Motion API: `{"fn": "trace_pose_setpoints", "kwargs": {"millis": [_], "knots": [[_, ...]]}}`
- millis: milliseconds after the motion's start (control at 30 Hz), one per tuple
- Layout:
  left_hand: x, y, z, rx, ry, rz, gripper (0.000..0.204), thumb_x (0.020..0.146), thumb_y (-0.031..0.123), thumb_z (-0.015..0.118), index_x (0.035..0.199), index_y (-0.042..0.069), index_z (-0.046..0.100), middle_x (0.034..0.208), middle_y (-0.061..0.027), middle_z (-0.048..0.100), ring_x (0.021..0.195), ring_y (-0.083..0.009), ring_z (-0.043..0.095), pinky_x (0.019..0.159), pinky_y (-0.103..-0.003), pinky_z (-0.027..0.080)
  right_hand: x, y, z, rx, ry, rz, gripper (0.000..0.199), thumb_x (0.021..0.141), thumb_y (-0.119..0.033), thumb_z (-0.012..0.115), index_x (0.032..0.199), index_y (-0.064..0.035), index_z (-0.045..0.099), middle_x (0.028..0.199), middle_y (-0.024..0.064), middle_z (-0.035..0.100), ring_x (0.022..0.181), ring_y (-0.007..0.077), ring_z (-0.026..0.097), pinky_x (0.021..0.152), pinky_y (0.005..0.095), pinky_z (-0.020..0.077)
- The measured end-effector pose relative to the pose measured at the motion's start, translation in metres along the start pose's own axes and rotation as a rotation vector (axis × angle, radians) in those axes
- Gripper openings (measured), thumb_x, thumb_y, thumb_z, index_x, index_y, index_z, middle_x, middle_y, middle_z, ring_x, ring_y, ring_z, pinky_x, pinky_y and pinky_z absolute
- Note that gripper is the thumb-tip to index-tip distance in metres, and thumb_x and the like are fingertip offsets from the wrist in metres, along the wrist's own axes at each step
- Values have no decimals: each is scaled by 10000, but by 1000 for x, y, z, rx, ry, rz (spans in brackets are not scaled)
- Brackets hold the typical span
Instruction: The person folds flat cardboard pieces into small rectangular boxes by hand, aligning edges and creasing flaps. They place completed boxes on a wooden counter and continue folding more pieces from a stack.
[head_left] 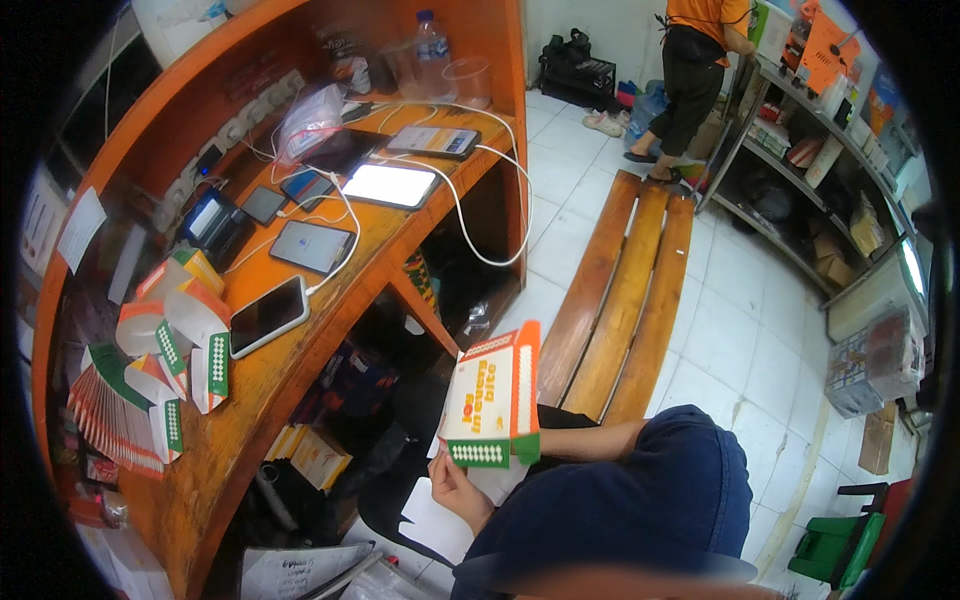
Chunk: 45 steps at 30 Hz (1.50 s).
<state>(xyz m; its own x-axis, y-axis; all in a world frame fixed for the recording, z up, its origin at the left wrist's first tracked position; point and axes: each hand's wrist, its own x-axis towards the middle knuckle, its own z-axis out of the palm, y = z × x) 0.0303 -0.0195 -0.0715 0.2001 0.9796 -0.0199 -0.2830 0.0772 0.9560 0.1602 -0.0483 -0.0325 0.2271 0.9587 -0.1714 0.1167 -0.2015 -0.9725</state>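
Observation:
A paper food carton [487, 400], white with orange and green edges and a printed front, is held up in front of my lap. My left hand [460, 492] is closed at its lower green edge, with the fingers pinched near the corner. From the right, my bare right forearm [590, 442] reaches behind the carton, which hides that hand and its fingers. Just below my left hand lies a white piece of card [437, 522]. On the orange counter at left stand several folded cartons [190, 320] beside a fanned stack of flat cartons [115, 415].
Several phones with white charging cables lie on the counter [330, 290], including one with a bright screen [390, 185]. A wooden slatted bench [625, 290] extends ahead. A person in orange [695, 70] stands by metal shelves [800, 170]. A green chair [838, 545] is at lower right.

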Motion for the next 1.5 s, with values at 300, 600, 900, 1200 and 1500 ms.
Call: {"fn": "trace_pose_setpoints", "kwargs": {"millis": [300, 600, 900, 1200, 1500], "knots": [[-2, -4, -3, -129, 33, -12, 212, 905, 2, 547, 1081, -110, 586, 1037, -141, 637, 891, -199, 647, 808, -288, 516, 0, 5, -2, -90, -15, -108, 331, 811, -205, 703, 1075, -32, 605, 1022, 122, 627, 897, 219, 612, 750, 328, 500], [-7, 0, 1, -193, -122, 41, 407, 951, 187, 530, 1266, -66, 481, 1190, -151, 581, 1044, -209, 603, 925, -330, 477, -1, 7, 0, -228, -39, -99, 292, 786, -217, 718, 1002, -37, 639, 931, 128, 646, 816, 240, 629, 707, 333, 495], [1, -7, -8, 286, 272, 326, 272, 868, -44, 557, 1133, -63, 504, 1149, -147, 495, 1113, -244, 494, 975, -329, 394, 4, 10, 0, -328, -19, -110, 225, 769, -226, 730, 884, -40, 675, 820, 121, 668, 717, 245, 643, 654, 335, 491], [0, 40, -27, 277, 235, 238, 372, 845, -8, 572, 1213, -27, 521, 1133, -154, 505, 1042, -263, 528, 906, -353, 428, 14, 16, -2, 89, -515, 280, 275, 837, -221, 719, 1041, -71, 612, 953, 25, 634, 737, 125, 622, 602, 254, 496], [11, 67, -16, 846, -22, 722, 477, 763, -90, 669, 1200, 101, 647, 975, -106, 548, 815, -183, 585, 727, -257, 465, 0, -60, -5, 409, -188, -317, 334, 852, -148, 693, 1110, -61, 500, 1081, 34, 572, 1021, 112, 568, 676, 217, 525]]}}
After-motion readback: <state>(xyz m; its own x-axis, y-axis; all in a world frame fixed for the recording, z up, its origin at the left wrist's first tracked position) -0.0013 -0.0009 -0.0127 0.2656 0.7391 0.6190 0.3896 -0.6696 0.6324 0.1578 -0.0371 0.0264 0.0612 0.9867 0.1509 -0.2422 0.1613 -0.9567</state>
